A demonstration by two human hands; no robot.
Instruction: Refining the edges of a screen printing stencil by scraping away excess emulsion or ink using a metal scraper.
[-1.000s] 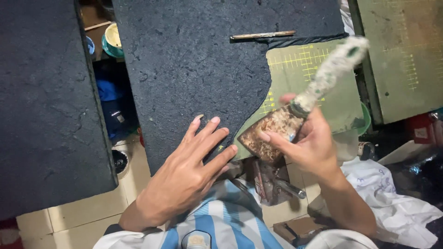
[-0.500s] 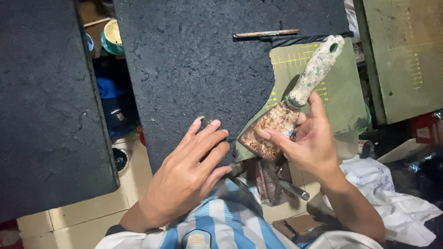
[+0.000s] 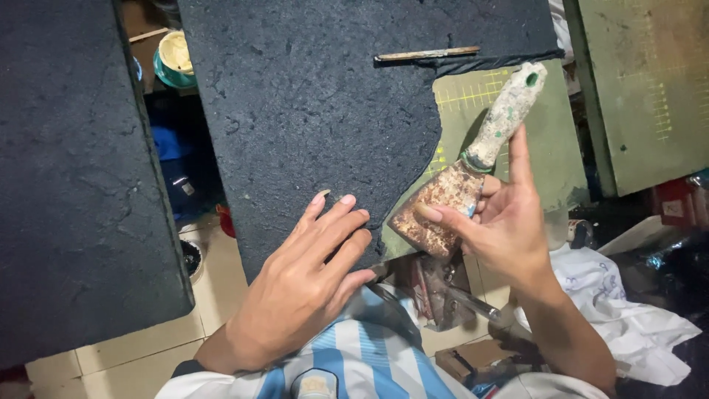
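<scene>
My left hand [image 3: 306, 277] lies flat, fingers spread, on the near edge of a large dark rough sheet [image 3: 317, 111]. My right hand [image 3: 502, 218] holds a rusty scraper [image 3: 439, 207] by its blade, thumb on the blade face, index finger raised. The scraper's paint-spattered pale handle [image 3: 506, 114] points up and right over a green cutting mat [image 3: 546, 140]. The blade's lower edge sits just right of the dark sheet's cut edge.
A second dark sheet [image 3: 74, 170] lies at the left. A thin stick [image 3: 427, 54] rests on the middle sheet. A green-rimmed tin [image 3: 173, 59] stands at the back left. A green board [image 3: 650, 81] is at the right, white cloth [image 3: 628, 310] and metal tools [image 3: 450, 295] below.
My right hand has turned the scraper more upright, and the handle has swung left and down a little. My left hand stays pressed on the sheet.
</scene>
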